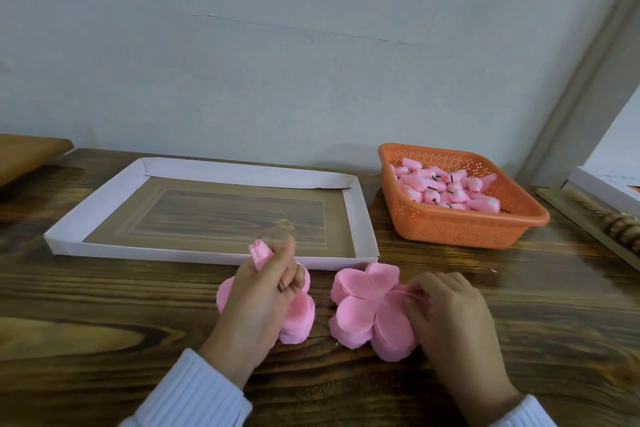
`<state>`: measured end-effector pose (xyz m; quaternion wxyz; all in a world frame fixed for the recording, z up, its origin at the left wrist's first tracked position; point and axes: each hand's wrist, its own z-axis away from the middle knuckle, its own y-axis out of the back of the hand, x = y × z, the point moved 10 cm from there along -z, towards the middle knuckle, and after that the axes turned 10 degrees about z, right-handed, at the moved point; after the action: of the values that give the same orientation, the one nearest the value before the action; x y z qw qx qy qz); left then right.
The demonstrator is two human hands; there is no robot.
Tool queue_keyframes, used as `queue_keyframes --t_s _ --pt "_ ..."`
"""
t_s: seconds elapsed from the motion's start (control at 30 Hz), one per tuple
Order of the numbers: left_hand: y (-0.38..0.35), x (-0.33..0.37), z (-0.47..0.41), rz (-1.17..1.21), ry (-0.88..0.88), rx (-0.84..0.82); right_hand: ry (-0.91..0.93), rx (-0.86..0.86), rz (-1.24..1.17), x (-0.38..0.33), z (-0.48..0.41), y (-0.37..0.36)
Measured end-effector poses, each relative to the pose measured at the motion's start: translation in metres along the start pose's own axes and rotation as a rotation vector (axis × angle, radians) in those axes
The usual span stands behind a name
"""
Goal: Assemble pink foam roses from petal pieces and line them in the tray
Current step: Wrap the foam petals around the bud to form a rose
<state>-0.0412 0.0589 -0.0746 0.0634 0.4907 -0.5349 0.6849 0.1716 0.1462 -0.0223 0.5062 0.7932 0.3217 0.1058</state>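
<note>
— What's the left hand [258, 291] doing?
— Its fingers are curled round a small pink bud [261, 254], the tip poking out above the knuckles; the hand sits over one petal pile [299, 317] on the wooden table [104, 305].
— And the right hand [446, 308]?
— Fingertips drawn together, pinching the edge of the top layer of the other petal stack [363, 308]; that stack lies just beside the first pile.
— Where's the tray [221, 262]?
— Right behind both hands; shallow, white cardboard, its near wall just beyond the petals.
— Any more buds?
— The spare buds [446, 187] are heaped in an orange basket [450, 225], to the right of the tray; well apart from the hands.
</note>
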Motion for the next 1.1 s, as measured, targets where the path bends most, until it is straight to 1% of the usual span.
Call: queue_keyframes --t_s 0.1,0.23,0.3,0.37,0.43,0.63,0.9,1.0,1.1 --pt "-0.005 0.000 -0.001 0.101 0.020 -0.029 -0.032 0.005 -0.099 0.005 0.000 -0.001" --pt "-0.004 -0.005 -0.001 0.177 0.060 0.017 0.013 -0.047 -0.086 0.000 -0.002 -0.008" --pt "0.000 -0.006 -0.001 0.151 0.061 0.062 0.036 -0.056 -0.059 -0.003 -0.002 -0.008" --pt "0.003 -0.007 -0.001 0.122 0.062 0.098 0.064 -0.036 0.035 -0.006 -0.002 -0.007" --pt "0.004 -0.007 0.000 0.110 0.065 0.116 0.075 -0.025 0.111 -0.008 -0.002 -0.006" --pt "0.003 -0.005 0.002 0.120 0.074 0.144 0.164 0.017 0.196 -0.018 -0.002 0.000" --pt "0.006 -0.005 0.002 0.112 0.082 0.178 0.296 0.018 0.269 -0.022 0.003 0.000" --pt "0.005 -0.005 0.002 0.129 0.087 0.181 0.317 -0.001 0.289 -0.021 0.006 -0.002" --pt "0.006 -0.005 0.002 0.147 0.091 0.190 0.319 0.007 0.260 -0.022 0.006 0.000"
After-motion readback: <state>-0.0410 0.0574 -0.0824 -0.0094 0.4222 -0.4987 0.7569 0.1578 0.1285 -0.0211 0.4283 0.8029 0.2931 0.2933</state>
